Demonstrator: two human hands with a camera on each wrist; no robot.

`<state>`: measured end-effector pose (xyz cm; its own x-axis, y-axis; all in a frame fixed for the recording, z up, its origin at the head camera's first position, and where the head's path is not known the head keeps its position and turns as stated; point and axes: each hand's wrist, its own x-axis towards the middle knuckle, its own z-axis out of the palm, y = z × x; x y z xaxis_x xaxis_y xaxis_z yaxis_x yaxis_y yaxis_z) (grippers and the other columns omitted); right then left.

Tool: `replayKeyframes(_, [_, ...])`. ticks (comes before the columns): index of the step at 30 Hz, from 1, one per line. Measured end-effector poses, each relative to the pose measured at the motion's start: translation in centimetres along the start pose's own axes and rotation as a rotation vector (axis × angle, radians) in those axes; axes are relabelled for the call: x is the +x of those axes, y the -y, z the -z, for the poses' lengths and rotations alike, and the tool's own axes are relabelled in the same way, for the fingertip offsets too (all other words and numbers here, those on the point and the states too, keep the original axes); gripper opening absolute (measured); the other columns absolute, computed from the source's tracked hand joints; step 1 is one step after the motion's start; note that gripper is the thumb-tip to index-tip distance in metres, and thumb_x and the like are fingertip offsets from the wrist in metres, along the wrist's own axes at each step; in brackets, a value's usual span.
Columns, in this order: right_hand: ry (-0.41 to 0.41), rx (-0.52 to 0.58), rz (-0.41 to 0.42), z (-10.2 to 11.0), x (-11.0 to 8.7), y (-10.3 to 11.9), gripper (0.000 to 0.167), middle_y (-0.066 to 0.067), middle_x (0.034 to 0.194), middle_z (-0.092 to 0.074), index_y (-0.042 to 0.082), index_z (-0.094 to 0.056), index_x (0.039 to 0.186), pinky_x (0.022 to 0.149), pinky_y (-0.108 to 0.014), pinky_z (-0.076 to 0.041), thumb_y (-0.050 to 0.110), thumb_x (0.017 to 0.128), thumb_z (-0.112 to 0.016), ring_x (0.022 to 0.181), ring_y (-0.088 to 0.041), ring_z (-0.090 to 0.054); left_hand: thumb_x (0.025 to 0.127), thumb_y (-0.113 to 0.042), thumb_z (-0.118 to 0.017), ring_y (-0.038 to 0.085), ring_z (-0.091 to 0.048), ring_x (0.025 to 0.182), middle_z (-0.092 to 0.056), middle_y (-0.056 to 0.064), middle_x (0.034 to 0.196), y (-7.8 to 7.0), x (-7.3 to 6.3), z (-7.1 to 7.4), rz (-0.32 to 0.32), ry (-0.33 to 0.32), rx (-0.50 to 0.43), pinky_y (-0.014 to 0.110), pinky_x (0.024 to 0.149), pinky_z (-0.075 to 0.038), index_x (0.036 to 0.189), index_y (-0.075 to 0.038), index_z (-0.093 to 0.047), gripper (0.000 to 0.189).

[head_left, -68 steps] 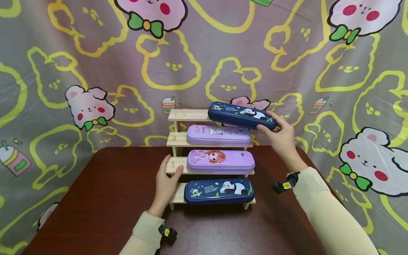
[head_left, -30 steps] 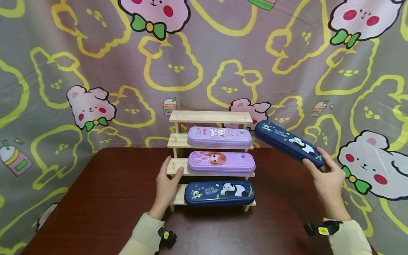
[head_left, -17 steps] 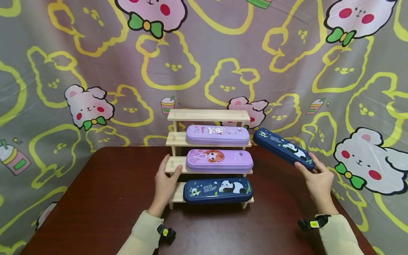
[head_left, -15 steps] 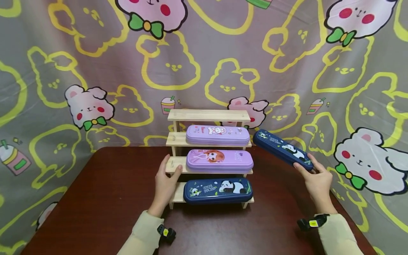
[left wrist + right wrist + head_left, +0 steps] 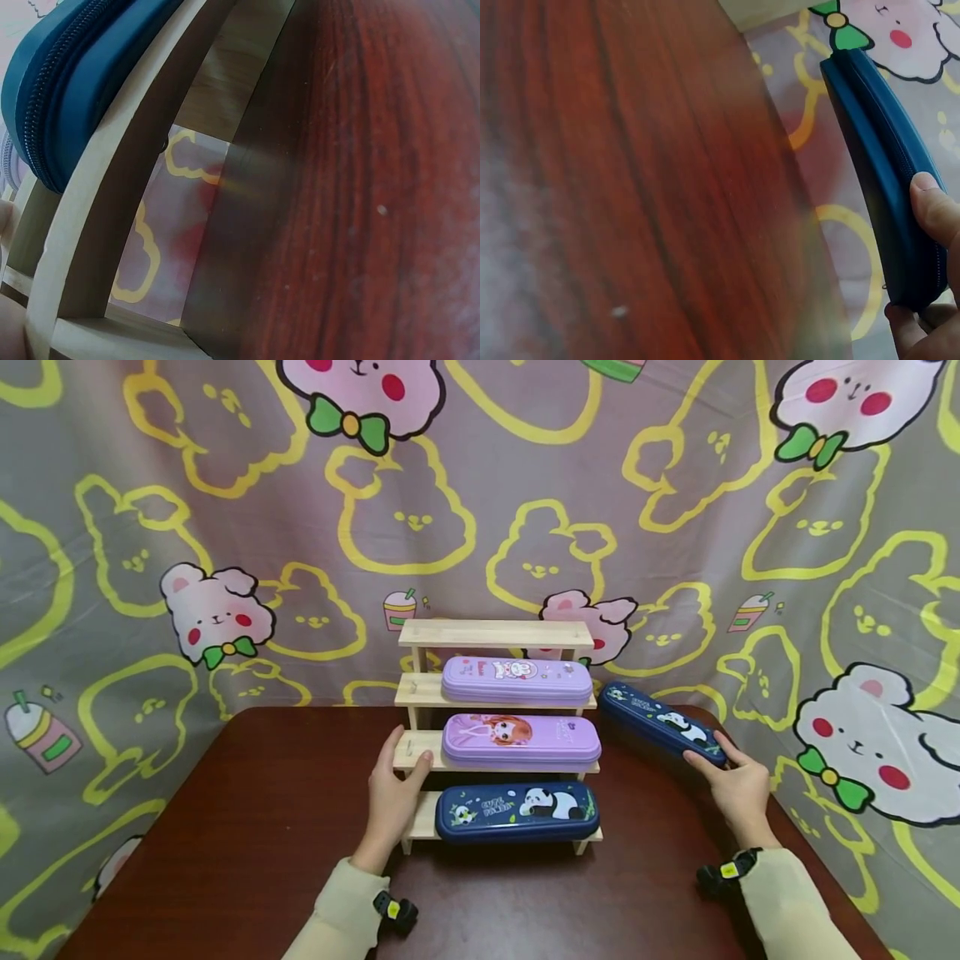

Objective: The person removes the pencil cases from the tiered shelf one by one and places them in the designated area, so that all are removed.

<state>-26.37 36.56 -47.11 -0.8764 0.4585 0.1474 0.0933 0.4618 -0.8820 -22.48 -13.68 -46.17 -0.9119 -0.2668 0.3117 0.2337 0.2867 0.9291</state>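
- Pale cream long sleeves [image 5: 341, 906], one pair; lower left of centre and lower right of the frame.
- Black wrist-worn devices with yellow labels [image 5: 393, 910], one at each cuff.
- Dark red-brown, glossy wood-grain table [image 5: 285, 777]; across the lower half of the frame.
- Navy blue, rounded oblong zippered case with panda print [image 5: 517, 812]; lower centre, on the lowest tier of a pale, unpainted wooden four-tier stepped rack [image 5: 495, 633]. Zipped end at upper left in the left-wrist view.
- Left hand [image 5: 392, 797]; left of centre, holding the left end of the rack's second tier from the bottom, thumb toward the front, fingers at the outer side.
- Right hand [image 5: 738, 785]; right of centre, pinching the near end of a second navy blue, rounded oblong panda-lettered case [image 5: 660, 722].
- Same held case: right of the rack, slanting from upper left down to lower right; far end just beside the third tier. Thumb against the zipped side in the right-wrist view. Contact with table: cannot tell.
- Bright purple oblong case with red-haired girl picture [image 5: 521, 739]; centre, on the second tier.
- Lilac oblong case with white rabbit print [image 5: 517, 680]; above centre, on the third tier.
- Grey-mauve cloth backdrop with yellow animal outlines [image 5: 480, 477]; across the upper half.
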Motion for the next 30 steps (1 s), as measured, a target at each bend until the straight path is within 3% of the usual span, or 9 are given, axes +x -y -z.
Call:
replayKeyframes(8, [-0.005, 0.047, -0.029, -0.3, 1.3, -0.8, 0.077, -0.011, 0.153, -0.037, 0.018, -0.045, 0.147, 0.111, -0.048, -0.031, 0.043, 0.082, -0.078, 0.140, -0.033, -0.034, 0.092, -0.029, -0.072, 0.021, -0.037, 0.138, -0.043, 0.006, 0.151, 0.1, 0.0, -0.1, -0.007, -0.004, -0.005, 0.043, 0.114, -0.027, 0.152, -0.013, -0.039, 0.069])
replayKeyframes(22, [0.010, -0.032, -0.006, -0.9, 1.9, -1.9, 0.076, -0.021, 0.151, -0.038, 0.016, -0.048, 0.146, 0.113, -0.049, -0.027, 0.041, 0.082, -0.080, 0.140, -0.037, -0.032, 0.093, -0.029, -0.071, 0.020, -0.037, 0.138, -0.043, 0.006, 0.151, 0.0, 0.1, 0.0, 0.000, 0.001, -0.001, 0.041, 0.115, -0.027, 0.152, -0.014, -0.039, 0.068])
replayKeyframes(30, [0.138, -0.095, 0.019, -0.6, 1.7, -2.0, 0.078, -0.030, 0.153, -0.029, 0.013, -0.037, 0.152, 0.110, -0.058, -0.028, 0.038, 0.089, -0.074, 0.139, -0.047, -0.028, 0.093, -0.029, -0.071, 0.022, -0.036, 0.139, -0.042, 0.007, 0.152, -0.1, 0.0, 0.0, -0.008, 0.003, 0.001, 0.044, 0.115, -0.027, 0.152, -0.014, -0.038, 0.069])
